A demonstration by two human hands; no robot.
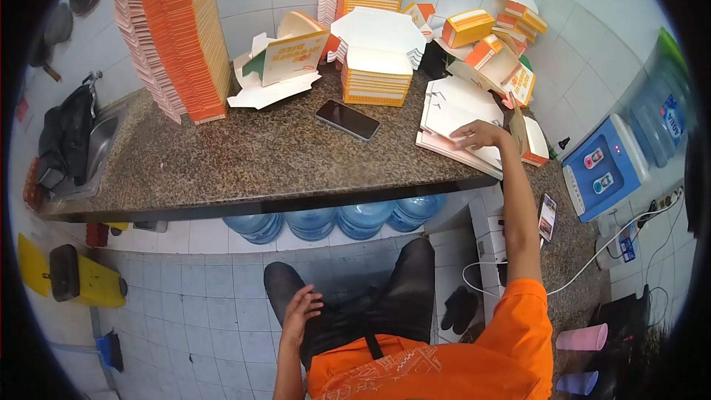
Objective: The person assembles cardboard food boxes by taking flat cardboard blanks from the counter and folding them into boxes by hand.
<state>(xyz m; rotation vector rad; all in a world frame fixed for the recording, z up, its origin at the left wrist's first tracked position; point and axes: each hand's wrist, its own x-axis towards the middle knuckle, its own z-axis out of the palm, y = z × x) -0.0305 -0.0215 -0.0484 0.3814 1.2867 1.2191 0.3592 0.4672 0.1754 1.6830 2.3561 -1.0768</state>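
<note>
My right hand [481, 135] reaches over a stack of flat white box blanks [453, 104] at the right of the counter. Its fingers are stretched out and touch the blanks near their front edge; no firm grip shows. My left hand [302, 311] hangs over my thigh with its fingers apart, holding nothing. Left of the blanks stands a nested pile of orange and yellow food boxes [376, 83] with white flaps. A partly folded box [285, 63] lies further left. Several folded boxes [469, 28] are heaped behind the blanks.
A tall stack of boxes [181, 37] stands at the left, near the sink [107, 137]. A dark phone [348, 119] lies on the granite counter [244, 152]. Blue water bottles [311, 224] sit underneath. At the right are a water dispenser [603, 167], a cable and another phone [547, 216].
</note>
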